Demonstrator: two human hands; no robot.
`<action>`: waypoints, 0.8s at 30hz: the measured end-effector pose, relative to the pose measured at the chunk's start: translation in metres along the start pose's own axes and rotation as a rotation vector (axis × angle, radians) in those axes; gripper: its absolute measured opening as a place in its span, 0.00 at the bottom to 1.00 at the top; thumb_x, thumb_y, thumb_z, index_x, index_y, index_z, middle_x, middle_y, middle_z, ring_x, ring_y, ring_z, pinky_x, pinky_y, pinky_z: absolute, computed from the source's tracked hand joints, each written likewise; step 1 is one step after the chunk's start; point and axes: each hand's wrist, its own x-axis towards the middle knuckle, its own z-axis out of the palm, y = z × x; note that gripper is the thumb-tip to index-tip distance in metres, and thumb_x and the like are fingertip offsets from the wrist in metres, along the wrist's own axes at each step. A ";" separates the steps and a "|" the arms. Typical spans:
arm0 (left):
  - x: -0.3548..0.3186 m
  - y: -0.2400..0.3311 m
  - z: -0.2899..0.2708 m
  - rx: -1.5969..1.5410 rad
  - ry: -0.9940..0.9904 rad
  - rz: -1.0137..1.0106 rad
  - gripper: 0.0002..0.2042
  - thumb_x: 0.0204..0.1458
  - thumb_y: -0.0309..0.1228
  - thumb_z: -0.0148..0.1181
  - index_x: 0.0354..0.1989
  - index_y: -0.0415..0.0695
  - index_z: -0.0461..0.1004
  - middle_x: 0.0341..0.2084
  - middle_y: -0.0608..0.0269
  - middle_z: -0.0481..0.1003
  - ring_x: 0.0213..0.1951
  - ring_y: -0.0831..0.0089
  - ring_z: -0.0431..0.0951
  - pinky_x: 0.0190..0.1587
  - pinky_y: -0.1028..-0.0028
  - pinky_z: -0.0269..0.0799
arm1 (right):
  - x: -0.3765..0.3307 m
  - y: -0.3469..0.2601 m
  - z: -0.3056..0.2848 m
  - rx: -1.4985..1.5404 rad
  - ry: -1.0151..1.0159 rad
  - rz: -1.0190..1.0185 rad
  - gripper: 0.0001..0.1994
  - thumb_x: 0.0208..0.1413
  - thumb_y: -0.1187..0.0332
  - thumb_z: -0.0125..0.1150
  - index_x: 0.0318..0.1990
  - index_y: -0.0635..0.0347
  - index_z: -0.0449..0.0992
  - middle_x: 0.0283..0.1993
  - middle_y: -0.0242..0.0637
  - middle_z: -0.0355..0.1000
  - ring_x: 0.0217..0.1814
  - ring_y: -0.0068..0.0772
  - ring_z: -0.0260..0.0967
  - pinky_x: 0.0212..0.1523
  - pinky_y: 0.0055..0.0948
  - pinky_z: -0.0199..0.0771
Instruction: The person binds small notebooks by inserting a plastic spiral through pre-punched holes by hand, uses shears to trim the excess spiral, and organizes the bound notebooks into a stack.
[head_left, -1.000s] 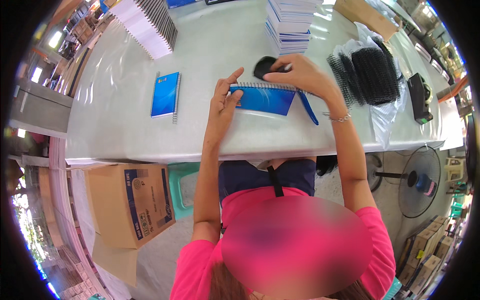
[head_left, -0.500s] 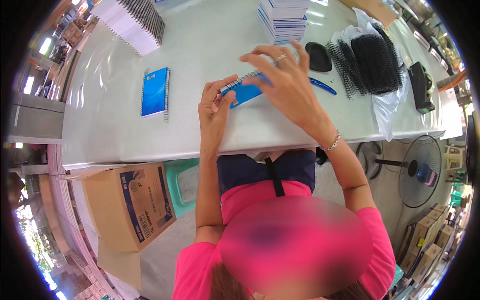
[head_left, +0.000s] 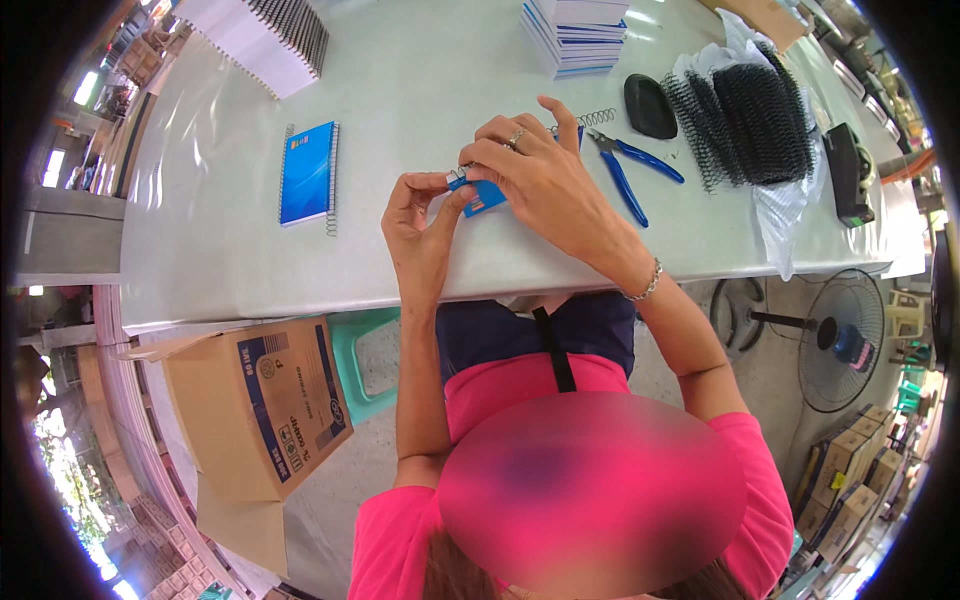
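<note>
One blue notebook (head_left: 308, 175) lies at the left with bare surface (head_left: 225, 245) around it and more open room running to the hands, while on the right blue-handled cutters (head_left: 622, 165), a black dish (head_left: 650, 107), black coils (head_left: 755, 125) and a tape dispenser (head_left: 848, 178) crowd toward the edge. Near the front edge, the left hand (head_left: 420, 230) has its fingers clamped on the corner of a second notebook (head_left: 484, 200), glossy blue and coil-bound along its far side, mostly hidden under the right hand (head_left: 548, 190), whose fingers bend over the binding, though whether they grip it I cannot tell.
</note>
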 end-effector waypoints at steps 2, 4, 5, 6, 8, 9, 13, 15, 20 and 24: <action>-0.002 -0.001 0.000 -0.030 0.001 -0.017 0.10 0.50 0.20 0.69 0.38 0.37 0.74 0.34 0.61 0.77 0.40 0.77 0.75 0.46 0.76 0.71 | 0.000 0.001 -0.001 -0.016 -0.020 -0.038 0.04 0.58 0.68 0.60 0.39 0.50 0.76 0.41 0.26 0.72 0.50 0.30 0.69 0.71 0.52 0.40; -0.002 -0.003 -0.001 -0.049 0.008 -0.024 0.10 0.49 0.20 0.69 0.37 0.37 0.74 0.34 0.62 0.77 0.40 0.78 0.74 0.46 0.76 0.71 | 0.002 -0.003 0.002 0.032 0.015 -0.014 0.04 0.58 0.69 0.60 0.39 0.50 0.76 0.41 0.26 0.71 0.50 0.30 0.69 0.70 0.52 0.41; -0.001 -0.004 -0.001 -0.056 0.012 -0.023 0.10 0.49 0.20 0.69 0.37 0.37 0.74 0.34 0.62 0.77 0.40 0.78 0.74 0.45 0.76 0.71 | 0.003 -0.005 0.003 0.055 0.033 -0.002 0.04 0.58 0.70 0.60 0.39 0.50 0.76 0.41 0.26 0.71 0.50 0.30 0.69 0.70 0.52 0.42; -0.001 -0.006 -0.001 -0.063 0.017 -0.023 0.10 0.49 0.19 0.69 0.36 0.37 0.74 0.33 0.62 0.77 0.39 0.78 0.74 0.45 0.76 0.71 | 0.003 -0.005 0.004 0.022 0.006 -0.020 0.04 0.58 0.70 0.60 0.40 0.50 0.76 0.41 0.26 0.71 0.50 0.29 0.69 0.70 0.52 0.42; -0.002 -0.007 -0.002 -0.064 0.023 -0.028 0.09 0.49 0.19 0.69 0.36 0.37 0.74 0.33 0.62 0.77 0.39 0.79 0.74 0.45 0.76 0.70 | 0.002 -0.004 0.003 -0.046 -0.047 -0.056 0.04 0.58 0.69 0.60 0.40 0.50 0.76 0.41 0.26 0.71 0.49 0.29 0.69 0.70 0.52 0.43; -0.002 -0.007 -0.002 -0.065 0.022 -0.031 0.09 0.49 0.19 0.69 0.36 0.37 0.74 0.33 0.62 0.77 0.38 0.79 0.74 0.45 0.77 0.70 | 0.002 -0.003 0.003 -0.032 -0.051 -0.056 0.05 0.57 0.69 0.61 0.40 0.50 0.76 0.43 0.28 0.71 0.51 0.31 0.68 0.69 0.53 0.44; -0.003 -0.006 -0.002 -0.032 0.026 -0.010 0.10 0.49 0.19 0.69 0.37 0.38 0.74 0.34 0.63 0.77 0.38 0.79 0.74 0.46 0.76 0.70 | -0.001 -0.006 -0.010 -0.061 0.076 0.099 0.09 0.55 0.64 0.63 0.43 0.51 0.76 0.50 0.35 0.70 0.58 0.40 0.64 0.67 0.54 0.46; -0.003 -0.003 -0.004 0.010 0.023 -0.003 0.11 0.50 0.19 0.69 0.40 0.38 0.75 0.37 0.62 0.77 0.40 0.78 0.74 0.48 0.75 0.70 | -0.012 -0.004 -0.021 -0.095 0.147 0.323 0.14 0.55 0.60 0.63 0.48 0.52 0.75 0.53 0.38 0.69 0.61 0.44 0.61 0.67 0.54 0.46; -0.001 -0.003 0.008 0.023 -0.092 0.099 0.14 0.54 0.21 0.65 0.48 0.39 0.74 0.40 0.63 0.73 0.46 0.78 0.70 0.45 0.79 0.72 | -0.070 0.026 -0.034 -0.353 0.127 0.604 0.30 0.53 0.53 0.66 0.61 0.57 0.68 0.60 0.49 0.64 0.66 0.51 0.56 0.67 0.52 0.45; 0.004 0.001 0.007 0.170 -0.171 0.193 0.12 0.56 0.26 0.64 0.48 0.38 0.74 0.42 0.63 0.74 0.47 0.76 0.70 0.48 0.76 0.71 | -0.095 0.043 -0.038 -0.446 0.017 0.590 0.31 0.56 0.54 0.64 0.64 0.58 0.65 0.60 0.54 0.62 0.65 0.54 0.55 0.67 0.50 0.46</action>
